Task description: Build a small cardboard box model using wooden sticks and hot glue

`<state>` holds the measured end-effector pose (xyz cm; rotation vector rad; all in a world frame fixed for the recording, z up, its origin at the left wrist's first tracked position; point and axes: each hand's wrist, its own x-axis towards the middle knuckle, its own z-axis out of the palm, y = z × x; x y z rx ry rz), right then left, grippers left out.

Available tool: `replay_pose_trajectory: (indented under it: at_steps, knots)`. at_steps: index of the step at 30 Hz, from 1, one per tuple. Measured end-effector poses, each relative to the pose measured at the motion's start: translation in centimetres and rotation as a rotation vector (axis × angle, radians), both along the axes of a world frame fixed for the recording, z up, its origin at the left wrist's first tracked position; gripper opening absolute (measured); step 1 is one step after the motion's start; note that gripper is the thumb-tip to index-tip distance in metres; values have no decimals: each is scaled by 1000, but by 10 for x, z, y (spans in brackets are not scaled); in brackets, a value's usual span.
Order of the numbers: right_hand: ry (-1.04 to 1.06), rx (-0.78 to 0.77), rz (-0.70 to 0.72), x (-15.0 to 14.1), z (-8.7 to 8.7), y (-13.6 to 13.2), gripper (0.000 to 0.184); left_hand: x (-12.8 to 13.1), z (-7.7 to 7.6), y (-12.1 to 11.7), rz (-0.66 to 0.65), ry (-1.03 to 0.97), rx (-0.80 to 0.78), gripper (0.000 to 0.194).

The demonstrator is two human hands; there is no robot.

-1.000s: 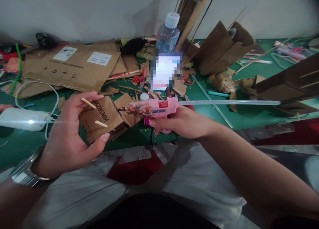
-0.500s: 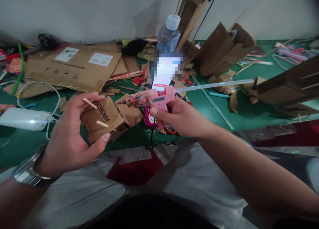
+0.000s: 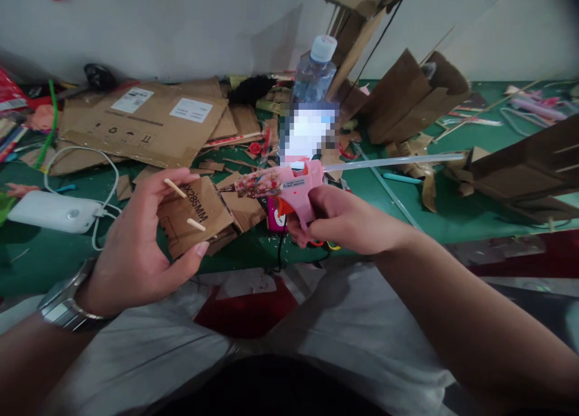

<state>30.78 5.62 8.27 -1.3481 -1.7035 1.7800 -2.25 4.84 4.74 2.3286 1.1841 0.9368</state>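
My left hand [image 3: 149,241], with a metal watch at the wrist, grips a small cardboard piece [image 3: 199,210] between fingers and thumb. Two short wooden sticks, one of them the lower stick [image 3: 196,225], poke out of its printed face. A folded flap [image 3: 248,206] extends from its right side. My right hand [image 3: 335,217] is closed round the handle of a pink hot glue gun [image 3: 294,185]. The gun's nozzle points left at the cardboard's upper right edge; whether it touches I cannot tell. A long clear glue stick [image 3: 389,161] sticks out of the gun's back.
Behind the glue gun stand a lit phone [image 3: 307,129] and a plastic bottle [image 3: 314,72]. A flattened carton [image 3: 145,123] lies at back left, near a white power bank [image 3: 53,212] with its cable. Cardboard structures [image 3: 529,169] stand at right. Scraps litter the green table [image 3: 27,271].
The whole view has shifted slightly, so things appear farther right. My right thumb has moved lower on the glue gun's handle, baring its orange trigger. The nozzle stays near the cardboard edge.
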Motion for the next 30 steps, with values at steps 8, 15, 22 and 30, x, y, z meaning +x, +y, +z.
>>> replay_pose_trajectory:
  at_steps: [8,15,22,30]
  knots:
    - [-9,4,-15,7,-5,1,8,0,0,1,-2,-4,-2,95]
    - [-75,-21,-27,10,1,0,11,0,2,0,-7,-9,-9,94]
    - [-153,48,115,10,14,-2,21,0,-1,1,1,-9,-6,95]
    - [-92,26,149,10,13,-4,17,0,1,0,-3,1,2,93]
